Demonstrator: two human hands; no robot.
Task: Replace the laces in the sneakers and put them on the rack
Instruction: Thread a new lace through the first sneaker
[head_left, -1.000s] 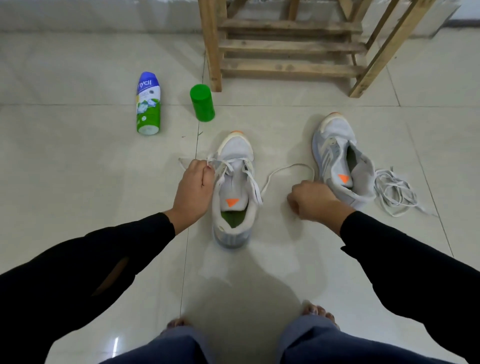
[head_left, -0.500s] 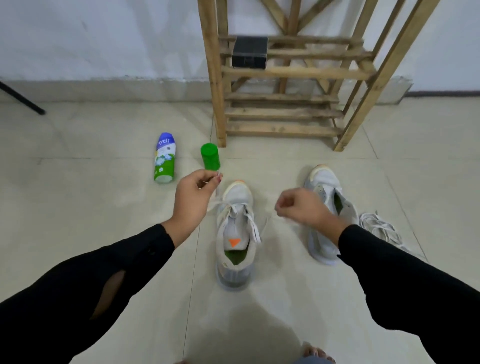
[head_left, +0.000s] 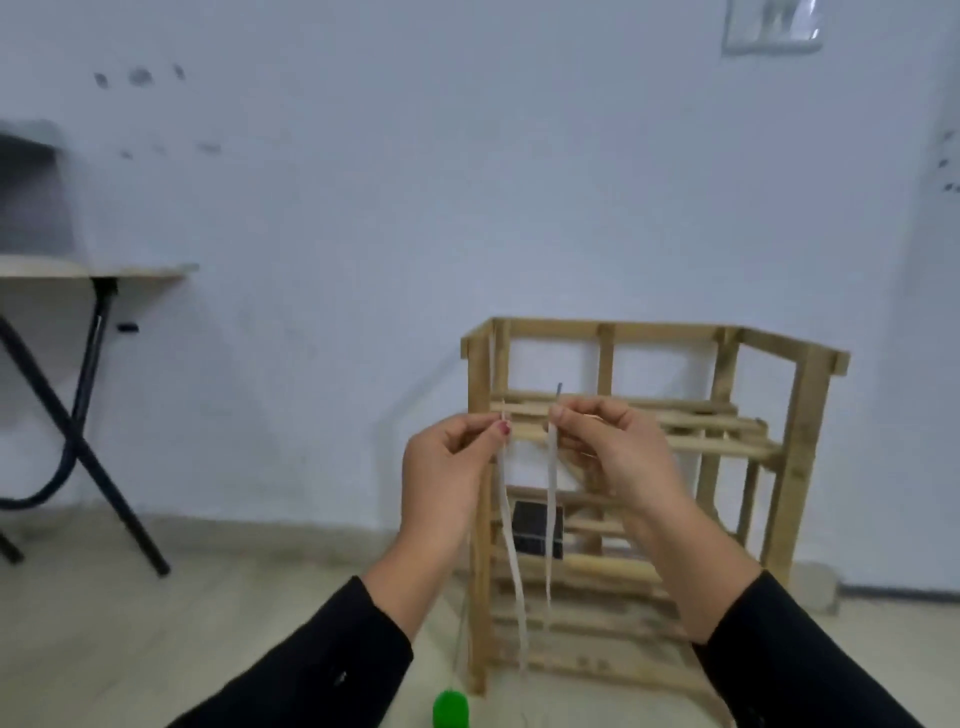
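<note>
White lace (head_left: 550, 499): two strands hang straight down from the raised grips, one end in each. Left grip (head_left: 447, 467) pinches its end between thumb and forefinger, with the other fingers curled. Right grip (head_left: 613, 457) pinches the other end the same way, the lace tip poking up above the fingers. The grips are near each other, not touching. Wooden rack (head_left: 800, 467) stands just behind them, against the wall. Black box (head_left: 535, 530) sits on a lower rack shelf, behind the strands. Blurred green object (head_left: 451, 709) lies on the floor below the left grip.

White lace (head_left: 551, 483), tan wooden rack (head_left: 805, 441), green cap (head_left: 451, 707).
</note>
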